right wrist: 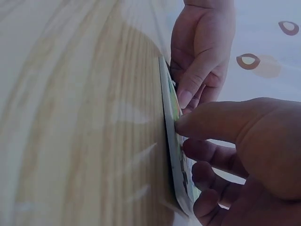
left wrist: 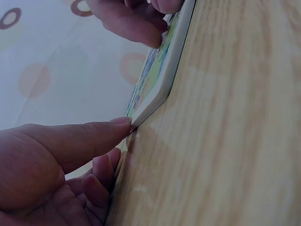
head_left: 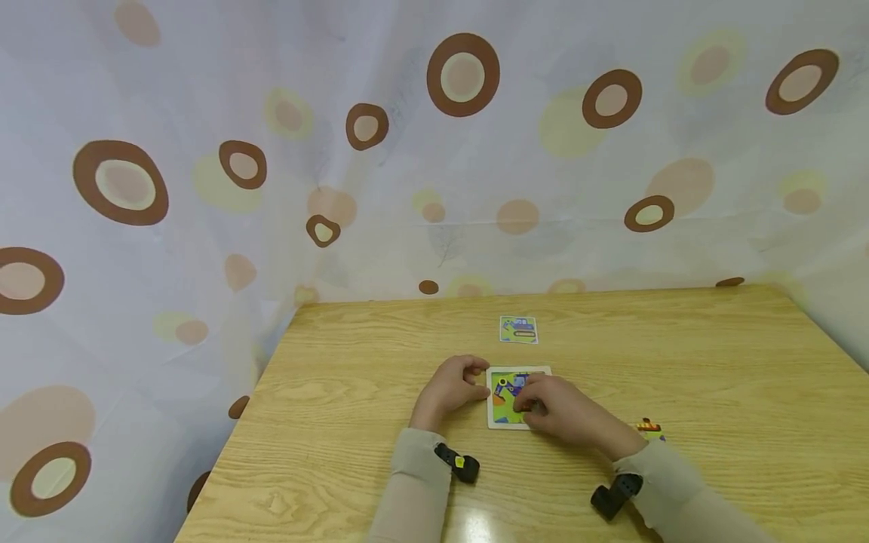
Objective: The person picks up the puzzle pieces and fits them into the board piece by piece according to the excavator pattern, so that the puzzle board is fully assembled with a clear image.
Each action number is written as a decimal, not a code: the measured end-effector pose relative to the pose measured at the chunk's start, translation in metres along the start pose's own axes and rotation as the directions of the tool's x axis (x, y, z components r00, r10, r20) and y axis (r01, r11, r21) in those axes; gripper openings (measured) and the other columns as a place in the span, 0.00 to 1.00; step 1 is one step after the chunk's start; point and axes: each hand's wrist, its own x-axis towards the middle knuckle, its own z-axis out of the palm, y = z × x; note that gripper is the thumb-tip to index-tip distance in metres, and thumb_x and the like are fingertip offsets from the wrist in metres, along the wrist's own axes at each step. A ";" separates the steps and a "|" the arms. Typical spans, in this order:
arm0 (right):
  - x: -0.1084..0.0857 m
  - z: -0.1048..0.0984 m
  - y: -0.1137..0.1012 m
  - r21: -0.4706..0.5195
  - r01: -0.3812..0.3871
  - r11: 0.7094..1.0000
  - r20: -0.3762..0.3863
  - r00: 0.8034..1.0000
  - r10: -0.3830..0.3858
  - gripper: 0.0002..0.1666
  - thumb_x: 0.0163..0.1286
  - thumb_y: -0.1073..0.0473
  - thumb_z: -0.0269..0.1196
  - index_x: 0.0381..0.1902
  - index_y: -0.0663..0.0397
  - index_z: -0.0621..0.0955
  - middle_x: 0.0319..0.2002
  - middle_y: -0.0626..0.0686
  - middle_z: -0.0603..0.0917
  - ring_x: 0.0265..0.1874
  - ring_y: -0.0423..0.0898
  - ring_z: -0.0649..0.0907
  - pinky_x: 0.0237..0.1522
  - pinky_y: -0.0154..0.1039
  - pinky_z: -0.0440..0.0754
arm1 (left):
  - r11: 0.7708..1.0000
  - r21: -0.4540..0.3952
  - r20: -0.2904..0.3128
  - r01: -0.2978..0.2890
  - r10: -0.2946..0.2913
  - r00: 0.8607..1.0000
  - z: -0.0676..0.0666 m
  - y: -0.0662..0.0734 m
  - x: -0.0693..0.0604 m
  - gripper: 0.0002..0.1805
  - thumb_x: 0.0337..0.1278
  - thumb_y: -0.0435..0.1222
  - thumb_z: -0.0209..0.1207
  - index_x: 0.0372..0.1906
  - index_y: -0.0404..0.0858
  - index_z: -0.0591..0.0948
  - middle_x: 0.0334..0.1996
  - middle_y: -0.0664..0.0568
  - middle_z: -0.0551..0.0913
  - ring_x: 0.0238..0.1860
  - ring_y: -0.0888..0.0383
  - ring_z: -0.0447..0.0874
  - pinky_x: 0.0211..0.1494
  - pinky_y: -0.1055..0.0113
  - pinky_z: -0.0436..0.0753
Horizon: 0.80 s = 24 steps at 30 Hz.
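A square jigsaw puzzle board [head_left: 498,424] with a white frame lies flat on the table, showing a green picture with a blue machine. My left hand [head_left: 453,388] touches the board's left edge with thumb and forefinger; its other fingers are loosely bent. In the left wrist view the left thumb [left wrist: 89,139] meets the frame's corner. Over the right part of the picture, my right hand [head_left: 560,409] has thumb and fingertips together at a small reddish puzzle piece [head_left: 526,408], mostly hidden beneath them. The right thumb [right wrist: 211,121] touches the picture side in the right wrist view.
A small picture card [head_left: 519,329] of a blue digger on green lies behind the board. Loose puzzle pieces [head_left: 649,426] rest beside the right forearm, partly covered by the sleeve. The wooden table [head_left: 353,354] meets a spotted curtain [head_left: 380,264] at its back and left.
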 end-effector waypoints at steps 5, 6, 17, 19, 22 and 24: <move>0.001 0.000 -0.001 -0.009 0.000 1.000 0.007 1.000 0.000 0.11 0.61 0.69 0.66 0.38 0.50 0.88 0.37 0.44 0.80 0.37 0.41 0.79 0.39 0.39 0.79 | 1.000 -0.011 0.001 0.001 -0.001 1.000 0.000 0.000 -0.001 0.21 0.56 0.30 0.69 0.56 0.39 0.82 0.50 0.52 0.81 0.40 0.60 0.73 0.47 0.63 0.74; 0.001 0.000 -0.001 -0.007 0.002 1.000 0.010 1.000 -0.002 0.11 0.61 0.69 0.66 0.38 0.51 0.88 0.37 0.44 0.80 0.37 0.41 0.79 0.39 0.39 0.79 | 1.000 -0.012 0.001 0.002 -0.002 1.000 0.000 0.001 -0.001 0.21 0.56 0.30 0.69 0.56 0.39 0.82 0.50 0.52 0.81 0.40 0.60 0.73 0.47 0.63 0.74; -0.015 -0.018 0.003 0.056 -0.050 0.997 -0.050 0.997 0.053 0.12 0.67 0.66 0.65 0.47 0.53 0.87 0.39 0.44 0.84 0.35 0.41 0.78 0.36 0.38 0.78 | 1.000 -0.005 0.001 0.000 0.000 1.000 0.001 0.001 -0.001 0.22 0.56 0.30 0.69 0.57 0.38 0.82 0.48 0.51 0.80 0.40 0.59 0.72 0.47 0.62 0.74; -0.020 -0.024 0.004 0.046 -0.058 0.997 -0.062 0.996 0.060 0.13 0.67 0.65 0.65 0.49 0.53 0.86 0.41 0.45 0.84 0.36 0.41 0.78 0.37 0.39 0.78 | 1.000 -0.003 -0.001 0.000 0.000 1.000 0.001 0.001 -0.001 0.22 0.55 0.30 0.69 0.57 0.38 0.82 0.47 0.51 0.80 0.40 0.58 0.71 0.46 0.62 0.73; -0.029 -0.032 0.007 0.027 -0.080 0.996 -0.079 0.993 0.082 0.14 0.69 0.64 0.64 0.51 0.56 0.84 0.42 0.46 0.84 0.39 0.42 0.78 0.39 0.41 0.78 | 1.000 0.002 -0.003 -0.005 0.005 1.000 0.000 0.001 -0.001 0.22 0.55 0.30 0.69 0.56 0.38 0.82 0.45 0.52 0.79 0.38 0.58 0.71 0.45 0.62 0.73; -0.035 -0.037 0.009 0.015 -0.088 0.996 -0.093 0.992 0.089 0.15 0.69 0.64 0.63 0.53 0.58 0.83 0.43 0.47 0.83 0.40 0.42 0.78 0.40 0.42 0.79 | 1.000 0.007 -0.004 -0.010 0.010 1.000 0.000 0.001 -0.001 0.22 0.55 0.30 0.69 0.56 0.37 0.82 0.44 0.53 0.79 0.38 0.58 0.70 0.45 0.63 0.73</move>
